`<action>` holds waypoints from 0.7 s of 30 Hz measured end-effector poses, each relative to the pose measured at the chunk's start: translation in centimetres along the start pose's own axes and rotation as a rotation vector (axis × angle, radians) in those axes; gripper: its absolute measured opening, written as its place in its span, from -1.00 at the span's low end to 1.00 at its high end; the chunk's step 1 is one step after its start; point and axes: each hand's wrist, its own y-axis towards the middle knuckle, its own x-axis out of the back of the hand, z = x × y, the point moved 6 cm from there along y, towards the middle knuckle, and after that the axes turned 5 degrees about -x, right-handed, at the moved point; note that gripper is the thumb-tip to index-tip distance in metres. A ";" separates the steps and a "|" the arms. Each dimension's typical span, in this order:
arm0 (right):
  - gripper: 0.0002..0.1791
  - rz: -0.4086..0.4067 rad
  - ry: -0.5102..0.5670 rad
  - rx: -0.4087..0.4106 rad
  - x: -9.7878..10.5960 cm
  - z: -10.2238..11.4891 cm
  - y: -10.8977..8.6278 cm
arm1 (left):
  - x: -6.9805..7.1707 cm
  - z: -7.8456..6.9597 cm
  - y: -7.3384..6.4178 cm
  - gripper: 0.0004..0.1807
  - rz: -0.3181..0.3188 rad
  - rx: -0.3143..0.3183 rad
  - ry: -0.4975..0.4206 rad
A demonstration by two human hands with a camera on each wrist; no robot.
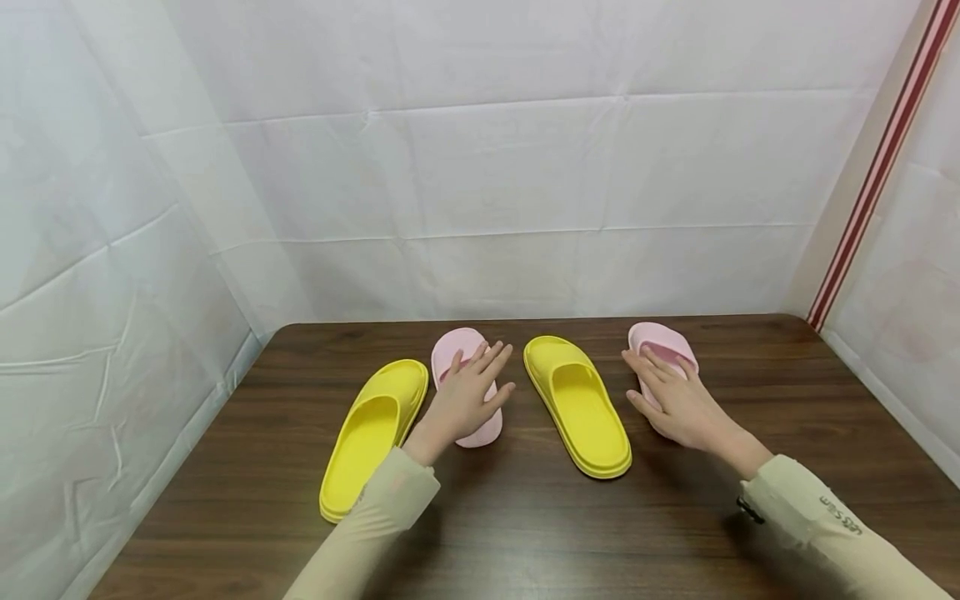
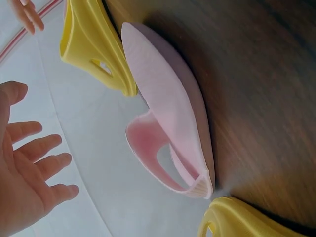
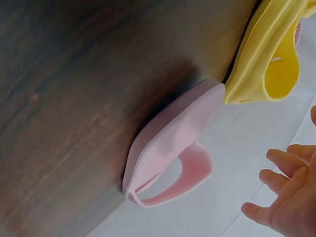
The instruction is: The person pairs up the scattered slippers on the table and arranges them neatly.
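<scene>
Two yellow slippers and two pink slippers lie on a dark brown table in an alternating row. My left hand (image 1: 467,398) hovers over the left pink slipper (image 2: 163,89), its fingers spread and holding nothing; a gap shows between them in the left wrist view. Over at the right, my right hand (image 1: 681,407) hangs above the other pink slipper (image 3: 173,143), also with spread fingers and apart from it. The left yellow slipper (image 1: 363,454) lies beside my left forearm. Between my hands is the right yellow slipper (image 1: 588,417). Each hand partly hides the pink slipper under it in the head view.
The wood-grain table (image 1: 517,533) has rounded far corners. White sheeting (image 1: 480,175) hangs behind it and along the left side. A red-striped band (image 1: 877,179) runs down the right corner.
</scene>
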 end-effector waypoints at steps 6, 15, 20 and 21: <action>-0.39 -0.036 -0.014 -0.001 0.3 -0.6 0.3 | 0.5 0.3 0.2 -0.46 -0.036 -0.016 0.007; -0.46 -0.068 -0.010 -0.006 0.3 -1.5 0.8 | 0.6 0.8 0.4 -0.55 -0.111 -0.060 0.018; -0.49 -0.082 -0.018 0.002 0.3 -2.1 0.9 | 0.8 1.2 0.4 -0.60 -0.161 -0.077 0.028; -0.50 -0.088 -0.019 0.004 0.4 -2.2 1.0 | 0.8 1.3 0.4 -0.61 -0.168 -0.080 0.034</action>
